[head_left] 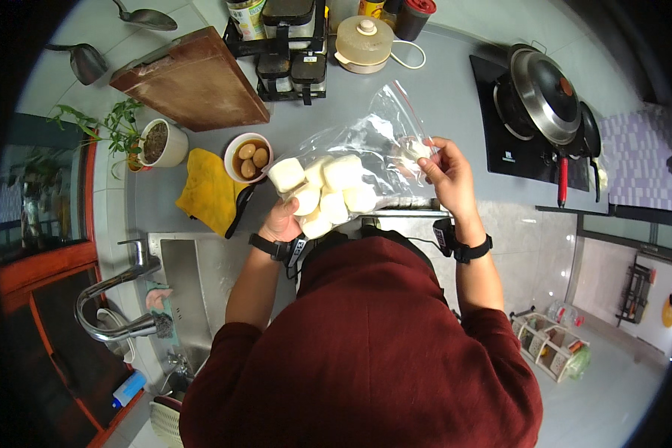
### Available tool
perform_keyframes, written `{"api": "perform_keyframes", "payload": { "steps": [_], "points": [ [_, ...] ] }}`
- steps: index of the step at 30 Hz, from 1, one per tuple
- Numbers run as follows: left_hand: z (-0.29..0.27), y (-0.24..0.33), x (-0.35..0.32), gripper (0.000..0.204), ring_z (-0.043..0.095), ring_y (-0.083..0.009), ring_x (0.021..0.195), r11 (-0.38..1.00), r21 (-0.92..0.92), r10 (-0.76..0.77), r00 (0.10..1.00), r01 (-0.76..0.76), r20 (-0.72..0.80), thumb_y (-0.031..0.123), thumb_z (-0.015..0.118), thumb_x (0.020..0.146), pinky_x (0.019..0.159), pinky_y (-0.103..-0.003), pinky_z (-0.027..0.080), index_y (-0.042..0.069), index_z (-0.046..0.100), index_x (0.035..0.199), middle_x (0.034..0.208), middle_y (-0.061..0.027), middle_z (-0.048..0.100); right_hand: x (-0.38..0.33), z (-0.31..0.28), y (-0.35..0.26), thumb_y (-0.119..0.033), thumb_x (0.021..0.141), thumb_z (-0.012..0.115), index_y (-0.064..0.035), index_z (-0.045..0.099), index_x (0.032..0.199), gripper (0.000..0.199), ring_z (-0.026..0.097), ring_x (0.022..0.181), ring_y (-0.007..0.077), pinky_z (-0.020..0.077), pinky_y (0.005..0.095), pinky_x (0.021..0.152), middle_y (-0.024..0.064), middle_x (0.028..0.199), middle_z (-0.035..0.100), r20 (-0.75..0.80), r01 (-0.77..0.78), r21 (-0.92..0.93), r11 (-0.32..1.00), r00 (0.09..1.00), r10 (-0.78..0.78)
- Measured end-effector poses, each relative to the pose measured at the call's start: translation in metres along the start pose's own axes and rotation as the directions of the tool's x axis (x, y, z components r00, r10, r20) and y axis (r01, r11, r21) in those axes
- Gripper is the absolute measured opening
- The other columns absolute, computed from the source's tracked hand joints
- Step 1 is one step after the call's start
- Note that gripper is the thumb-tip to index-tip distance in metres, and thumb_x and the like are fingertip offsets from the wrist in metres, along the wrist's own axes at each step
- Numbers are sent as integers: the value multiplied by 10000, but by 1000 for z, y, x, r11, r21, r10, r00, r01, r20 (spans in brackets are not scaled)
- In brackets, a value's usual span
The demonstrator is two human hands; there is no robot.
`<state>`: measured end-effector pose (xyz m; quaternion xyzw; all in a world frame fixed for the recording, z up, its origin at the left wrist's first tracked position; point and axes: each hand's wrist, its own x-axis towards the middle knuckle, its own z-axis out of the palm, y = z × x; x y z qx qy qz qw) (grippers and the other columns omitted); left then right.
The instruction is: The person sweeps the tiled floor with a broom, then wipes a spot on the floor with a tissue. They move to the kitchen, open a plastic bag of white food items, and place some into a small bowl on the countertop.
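Grey table [440, 97], small bowl of brown eggs [249, 156] on it, yellow cloth [209, 190] just left of the bowl, potted plant [160, 142] further left, wooden cutting board [194, 78] behind the bowl, black condiment rack [287, 45] and cream lidded pot [364, 43] behind and to its right, black cooktop [519, 142] with lidded pan [545, 93] far right.

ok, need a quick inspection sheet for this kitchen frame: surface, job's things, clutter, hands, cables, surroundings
surface: grey countertop, sink at left.
job's things: clear zip bag holding white buns.
clutter: bowl of brown eggs, yellow cloth, wooden board, potted plant, condiment rack.
hands: left hand supports the bag from below; right hand pinches its far end.
cables: white cord by the cream pot.
surroundings: lidded pan on black cooktop, tap.
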<state>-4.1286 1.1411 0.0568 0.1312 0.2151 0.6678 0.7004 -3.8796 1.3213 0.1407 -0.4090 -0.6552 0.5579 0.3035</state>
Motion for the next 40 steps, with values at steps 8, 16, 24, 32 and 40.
{"api": "perform_keyframes", "payload": {
  "steps": [8,16,24,32,40],
  "points": [
    [-14,-8,-1,661,455,-259,1267,999,14,-35,999,35,-21,345,635,879,1054,-437,374,49,353,1398,1366,-104,475,4,-8,13,-30,892,614,-51,549,916,72,480,573,46,400,191,507,-17,719,549,-33,-44,51,998,998,46],
    [14,-3,7,636,475,-242,1245,999,48,29,994,-24,-107,328,619,897,1044,-402,391,21,351,1387,1344,-105,489,7,-14,19,-111,893,640,-38,600,894,83,474,596,28,389,188,534,-41,701,568,-97,-80,-60,995,993,74],
    [1,-3,7,640,464,-267,1263,997,72,3,999,0,-37,363,583,913,1056,-437,381,43,327,1405,1377,-119,460,7,-13,20,-86,911,608,-38,612,928,51,456,658,33,370,181,584,-50,736,536,-99,3,29,1000,995,0],
    [3,-5,8,678,483,-256,1236,999,36,-2,999,4,-49,295,681,846,1033,-413,404,16,365,1377,1337,-121,493,11,-14,18,-49,895,621,-37,620,978,83,458,708,28,374,176,638,-55,807,561,-142,106,5,994,984,-104],
    [-1,-4,9,664,477,-274,1253,998,68,10,1000,-9,-11,247,688,844,1047,-437,394,36,368,1386,1357,-125,487,12,-17,21,-40,893,623,-42,624,1043,151,495,739,45,403,186,660,-40,867,587,-151,124,7,992,981,-122]
  ]
}}
